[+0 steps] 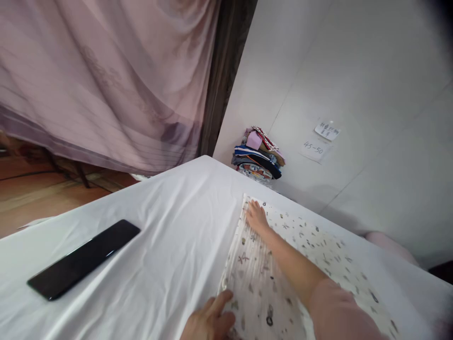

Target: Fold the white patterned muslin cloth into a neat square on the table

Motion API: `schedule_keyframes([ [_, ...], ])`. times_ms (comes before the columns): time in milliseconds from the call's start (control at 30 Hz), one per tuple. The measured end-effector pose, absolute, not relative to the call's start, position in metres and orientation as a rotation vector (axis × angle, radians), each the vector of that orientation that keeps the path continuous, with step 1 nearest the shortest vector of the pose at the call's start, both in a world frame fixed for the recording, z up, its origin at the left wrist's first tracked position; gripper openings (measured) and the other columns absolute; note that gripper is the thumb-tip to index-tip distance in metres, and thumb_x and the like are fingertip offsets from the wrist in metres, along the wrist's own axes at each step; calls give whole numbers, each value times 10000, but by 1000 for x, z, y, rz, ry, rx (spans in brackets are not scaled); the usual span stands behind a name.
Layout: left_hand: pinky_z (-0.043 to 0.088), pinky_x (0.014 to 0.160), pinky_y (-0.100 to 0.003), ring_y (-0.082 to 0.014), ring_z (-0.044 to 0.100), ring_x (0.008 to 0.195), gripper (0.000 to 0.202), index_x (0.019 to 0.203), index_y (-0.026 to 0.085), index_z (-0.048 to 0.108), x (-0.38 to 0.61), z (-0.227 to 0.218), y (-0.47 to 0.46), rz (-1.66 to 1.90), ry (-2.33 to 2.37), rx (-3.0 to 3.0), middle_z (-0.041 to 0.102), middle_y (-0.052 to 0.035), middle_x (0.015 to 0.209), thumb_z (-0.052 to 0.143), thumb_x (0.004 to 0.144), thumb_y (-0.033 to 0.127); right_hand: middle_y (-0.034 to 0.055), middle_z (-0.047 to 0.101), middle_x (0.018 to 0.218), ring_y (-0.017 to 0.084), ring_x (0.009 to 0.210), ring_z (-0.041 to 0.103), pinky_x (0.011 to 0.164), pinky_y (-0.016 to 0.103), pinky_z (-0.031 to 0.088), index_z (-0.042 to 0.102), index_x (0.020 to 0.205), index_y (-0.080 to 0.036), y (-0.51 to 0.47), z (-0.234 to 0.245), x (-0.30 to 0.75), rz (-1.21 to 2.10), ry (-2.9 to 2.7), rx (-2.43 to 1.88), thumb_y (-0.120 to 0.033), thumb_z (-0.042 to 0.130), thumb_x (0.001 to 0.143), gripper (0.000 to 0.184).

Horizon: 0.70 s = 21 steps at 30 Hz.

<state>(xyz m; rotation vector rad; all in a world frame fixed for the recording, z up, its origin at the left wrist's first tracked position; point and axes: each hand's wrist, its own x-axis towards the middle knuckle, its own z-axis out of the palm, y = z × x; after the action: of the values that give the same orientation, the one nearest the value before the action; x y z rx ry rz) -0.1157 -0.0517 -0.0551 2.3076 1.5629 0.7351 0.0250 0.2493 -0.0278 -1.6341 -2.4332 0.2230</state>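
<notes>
A thin white cloth [262, 278] printed with small grey, brown and green motifs lies spread on the white-covered surface, with fine creases along its left side. My right hand [257, 217] rests flat near its far left corner, fingers spread. At the near end of the same left edge, my left hand [210, 318] touches the cloth with its index finger stretched out and the thumb a little apart. The lower part of this hand is cut off by the frame.
A black phone [85, 259] lies on the rumpled white sheet [170, 236] at the left. Folded clothes [258, 153] are stacked by the white wall [318, 71], which bears handwritten paper notes [327, 131]. A pink curtain [116, 80] hangs beyond the sheet's far left edge.
</notes>
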Motion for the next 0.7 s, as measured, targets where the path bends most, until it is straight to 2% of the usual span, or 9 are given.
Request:
schedule_keyframes([
  [133,504,678,-260,-176,626,866,240,782,247,597,-118,-33,-54,779,1578,2265,574,6,1194,444,734,69,75,154,1525,221,1398,97,1105,437,73,252,1436,-153,217,-26,21,365,-2520,-1744,-451,241,926,590],
  [267,511,711,-283,-179,614,890,337,915,267,609,-117,-21,-58,787,1609,2285,572,-11,1173,410,749,52,71,161,1523,215,1401,91,1109,441,92,272,1428,-167,188,-6,21,424,-2464,-1786,-414,256,929,558],
  [367,516,748,-313,-193,608,929,396,1046,272,583,-119,-21,-59,790,1626,2325,571,-34,1184,382,778,62,90,223,1505,221,1397,120,1124,430,70,319,1410,-150,136,-5,34,354,-2440,-1610,-377,310,919,541],
  [433,509,790,-317,-191,598,972,437,1129,264,540,-119,-23,-59,837,1626,2290,576,-41,1185,366,785,59,92,354,1448,231,1367,228,1124,426,121,401,1368,-177,91,-12,46,385,-2419,-1407,-371,373,899,508],
  [533,490,830,-311,-178,592,993,447,1169,229,492,-117,-26,-58,938,1655,2126,600,-48,1143,372,772,61,85,519,1307,233,1247,420,1067,406,293,510,1279,-223,30,-21,56,511,-2255,-1199,-380,441,874,440],
  [600,477,841,-310,-172,594,978,435,1134,215,497,-115,-26,-56,1001,1677,1990,614,-46,1104,385,744,59,86,548,1255,240,1183,475,1019,400,362,526,1259,-239,3,-22,56,606,-2212,-1112,-393,525,831,455],
  [700,453,863,-292,-148,585,965,445,1071,226,515,-112,-23,-52,1139,1594,1845,614,-19,1087,394,687,36,89,573,1186,246,1112,514,968,400,406,526,1252,-247,-11,-18,46,684,-2216,-1026,-365,601,779,493],
])
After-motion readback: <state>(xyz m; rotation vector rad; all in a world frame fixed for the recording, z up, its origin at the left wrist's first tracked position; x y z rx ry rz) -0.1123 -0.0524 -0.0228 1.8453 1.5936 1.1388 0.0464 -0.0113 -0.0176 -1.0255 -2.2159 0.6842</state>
